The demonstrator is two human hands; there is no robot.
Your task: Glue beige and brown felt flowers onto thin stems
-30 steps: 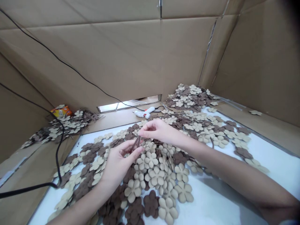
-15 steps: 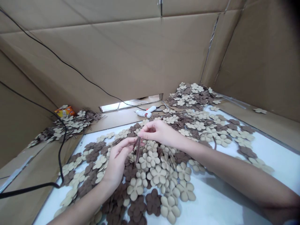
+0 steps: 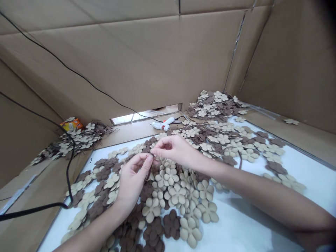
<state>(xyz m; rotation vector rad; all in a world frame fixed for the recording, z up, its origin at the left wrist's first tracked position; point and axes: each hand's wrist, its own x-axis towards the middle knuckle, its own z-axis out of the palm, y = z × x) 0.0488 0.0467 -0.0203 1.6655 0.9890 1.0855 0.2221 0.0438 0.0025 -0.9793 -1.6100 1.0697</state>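
A narrow dark brown ribbon (image 3: 149, 173) is pinched between my two hands above the spread of fabric flowers. My left hand (image 3: 134, 176) has its thumb pressed down on the ribbon against the fingers. At the upper end, my right hand (image 3: 175, 149) pinches with thumb and fingertips, close against the left fingertips. Most of the ribbon is hidden behind the left thumb; a short end hangs below. Beneath the hands lie several beige flowers (image 3: 177, 194) and dark brown flowers (image 3: 172, 224), loosely overlapping on a white board.
Behind the hands lies a white glue gun (image 3: 164, 124), its black cord (image 3: 89, 82) running up left. Flower heaps stand at the back right (image 3: 216, 105) and left (image 3: 78, 138), the latter beside an orange packet (image 3: 72, 124). Cardboard walls (image 3: 131, 66) enclose the board.
My left thumb has closed down over the ribbon, which hung as an open loop before. My right hand has moved slightly left, nearer the left fingertips.
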